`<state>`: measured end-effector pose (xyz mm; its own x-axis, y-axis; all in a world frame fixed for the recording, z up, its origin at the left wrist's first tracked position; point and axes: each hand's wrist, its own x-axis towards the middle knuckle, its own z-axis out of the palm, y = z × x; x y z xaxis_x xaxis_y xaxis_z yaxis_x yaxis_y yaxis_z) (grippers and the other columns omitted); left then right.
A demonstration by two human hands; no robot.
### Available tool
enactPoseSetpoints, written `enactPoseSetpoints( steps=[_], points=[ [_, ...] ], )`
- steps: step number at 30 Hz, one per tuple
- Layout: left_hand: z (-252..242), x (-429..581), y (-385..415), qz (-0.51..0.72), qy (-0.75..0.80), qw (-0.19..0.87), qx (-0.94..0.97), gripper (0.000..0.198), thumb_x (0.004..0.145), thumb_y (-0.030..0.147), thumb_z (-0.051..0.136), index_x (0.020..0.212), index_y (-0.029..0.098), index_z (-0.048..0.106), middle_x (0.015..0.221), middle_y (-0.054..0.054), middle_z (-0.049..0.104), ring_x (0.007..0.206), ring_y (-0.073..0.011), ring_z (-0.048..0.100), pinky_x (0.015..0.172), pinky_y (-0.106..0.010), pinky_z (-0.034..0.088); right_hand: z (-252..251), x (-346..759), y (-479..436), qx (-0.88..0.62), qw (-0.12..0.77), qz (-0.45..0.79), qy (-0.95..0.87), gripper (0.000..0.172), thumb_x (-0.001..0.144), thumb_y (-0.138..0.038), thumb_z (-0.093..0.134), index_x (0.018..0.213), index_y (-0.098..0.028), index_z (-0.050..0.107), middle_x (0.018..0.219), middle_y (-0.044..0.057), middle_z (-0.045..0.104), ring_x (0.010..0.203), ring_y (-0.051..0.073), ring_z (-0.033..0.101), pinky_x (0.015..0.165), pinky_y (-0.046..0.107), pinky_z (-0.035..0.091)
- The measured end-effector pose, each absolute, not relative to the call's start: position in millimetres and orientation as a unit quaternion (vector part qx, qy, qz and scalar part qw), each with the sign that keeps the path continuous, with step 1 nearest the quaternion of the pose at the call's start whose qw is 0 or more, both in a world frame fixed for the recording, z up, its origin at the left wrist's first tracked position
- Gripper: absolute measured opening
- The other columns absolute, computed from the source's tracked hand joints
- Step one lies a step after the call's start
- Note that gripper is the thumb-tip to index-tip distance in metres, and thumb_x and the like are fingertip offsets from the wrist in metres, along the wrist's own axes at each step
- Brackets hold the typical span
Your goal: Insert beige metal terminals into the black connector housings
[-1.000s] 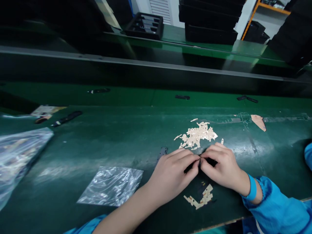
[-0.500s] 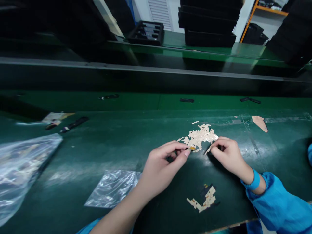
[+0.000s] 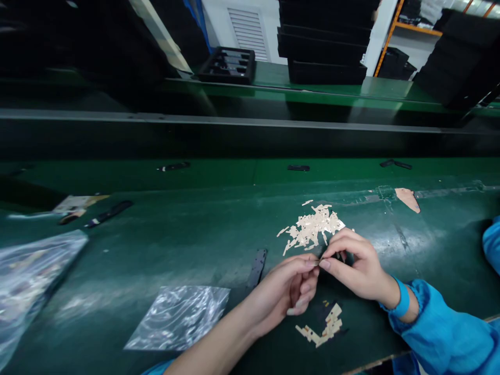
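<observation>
My left hand (image 3: 287, 286) and my right hand (image 3: 353, 263) meet fingertip to fingertip over the green bench. Thumb and forefinger are pinched on each hand, around a small thin piece (image 3: 317, 262) mostly covered by the fingers. Just beyond them lies a loose pile of small flat cream pieces (image 3: 312, 229). Nearer the bench edge, below my hands, is a smaller group of cream pieces (image 3: 332, 325) with orange bits and a dark part beside them. A dark strip with small holes (image 3: 258, 265) lies left of my left hand, partly behind it.
A clear plastic bag (image 3: 179, 317) lies left of my forearm, a larger filled bag (image 3: 35, 281) at far left. Black strips (image 3: 299, 168) lie along the back. A tan scrap (image 3: 407, 200) is at right. Black trays (image 3: 226, 65) stand on the ledge; a blue sleeve (image 3: 492, 245) shows at right.
My hands have come together from apart; the left earlier held a small orange piece, the right a thin cream one. The dark strip has come into sight beside my left hand.
</observation>
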<state>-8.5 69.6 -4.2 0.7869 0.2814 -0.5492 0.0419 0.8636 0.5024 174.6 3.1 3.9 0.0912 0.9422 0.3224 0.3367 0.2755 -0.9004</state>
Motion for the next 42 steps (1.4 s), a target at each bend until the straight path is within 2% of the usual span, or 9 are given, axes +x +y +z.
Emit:
enactPoseSetpoints(
  steps=[4,7,10,14,21,30,35,38,42],
  points=[
    [-5,-9,70,0.078,0.329,0.885,0.319,0.031,0.083,0.050,0.065,0.087,0.019,0.063,0.068,0.002,0.052,0.052,-0.0108,0.045,0.039,-0.018,0.031,5,176,2,-0.568,0.518,0.336,-0.544,0.013,0.089,-0.029,0.078,0.079,-0.021,0.074,0.072,0.001,0.065,0.061,0.014,0.053,0.054,0.027,0.042],
    [-2,-9,70,0.145,0.356,0.782,0.490,0.028,0.080,0.044,0.073,0.086,0.017,0.070,0.075,-0.001,0.057,0.066,-0.0141,0.052,0.053,-0.023,0.042,0,175,2,-0.587,0.504,0.377,-0.509,0.012,0.086,-0.029,0.079,0.078,-0.020,0.075,0.071,0.001,0.064,0.059,0.014,0.050,0.052,0.027,0.039],
    [1,-10,70,0.187,0.364,0.687,0.601,0.021,0.083,0.036,0.072,0.073,0.017,0.069,0.069,0.000,0.056,0.067,-0.0137,0.049,0.062,-0.025,0.040,-3,173,2,-0.583,0.497,0.410,-0.496,0.011,0.087,-0.028,0.075,0.080,-0.020,0.077,0.073,0.002,0.065,0.059,0.014,0.049,0.053,0.027,0.038],
    [2,-10,70,0.212,0.363,0.649,0.634,0.022,0.086,0.032,0.068,0.069,0.018,0.070,0.069,0.000,0.059,0.067,-0.0143,0.051,0.064,-0.026,0.041,-4,169,1,-0.585,0.509,0.427,-0.465,0.010,0.085,-0.029,0.076,0.081,-0.020,0.078,0.072,0.001,0.063,0.059,0.013,0.047,0.053,0.027,0.036],
    [1,-9,65,0.215,0.358,0.643,0.641,0.021,0.090,0.034,0.068,0.078,0.020,0.077,0.073,-0.001,0.065,0.069,-0.0154,0.055,0.065,-0.027,0.044,-3,168,3,-0.577,0.533,0.490,-0.377,0.014,0.078,-0.031,0.082,0.079,-0.019,0.074,0.066,-0.002,0.060,0.057,0.011,0.047,0.052,0.024,0.036],
    [-4,-9,64,0.196,0.363,0.645,0.643,0.028,0.092,0.039,0.067,0.075,0.018,0.074,0.071,0.000,0.060,0.067,-0.0136,0.052,0.063,-0.025,0.042,-5,172,4,-0.565,0.529,0.519,-0.362,0.019,0.079,-0.036,0.084,0.077,-0.019,0.075,0.069,0.000,0.068,0.062,0.013,0.054,0.057,0.025,0.043],
    [-9,-9,65,0.133,0.357,0.736,0.559,0.041,0.092,0.054,0.066,0.083,0.016,0.072,0.073,-0.003,0.068,0.059,-0.0132,0.057,0.050,-0.022,0.046,-3,174,4,-0.564,0.529,0.529,-0.349,0.015,0.078,-0.032,0.083,0.075,-0.019,0.076,0.070,0.001,0.071,0.063,0.014,0.059,0.059,0.025,0.046],
    [-11,-8,67,0.128,0.354,0.785,0.492,0.047,0.088,0.061,0.071,0.082,0.015,0.071,0.074,-0.004,0.069,0.056,-0.0121,0.058,0.045,-0.019,0.045,-2,174,4,-0.557,0.526,0.536,-0.354,0.013,0.077,-0.029,0.084,0.073,-0.019,0.077,0.070,0.000,0.070,0.064,0.014,0.059,0.059,0.025,0.045],
    [-9,-7,71,0.152,0.375,0.803,0.436,0.048,0.078,0.061,0.083,0.074,0.015,0.070,0.066,0.001,0.060,0.052,-0.0080,0.052,0.042,-0.015,0.043,-3,171,3,-0.535,0.507,0.586,-0.336,0.014,0.074,-0.028,0.088,0.072,-0.019,0.077,0.069,0.000,0.069,0.065,0.014,0.058,0.062,0.025,0.045]
  ],
)
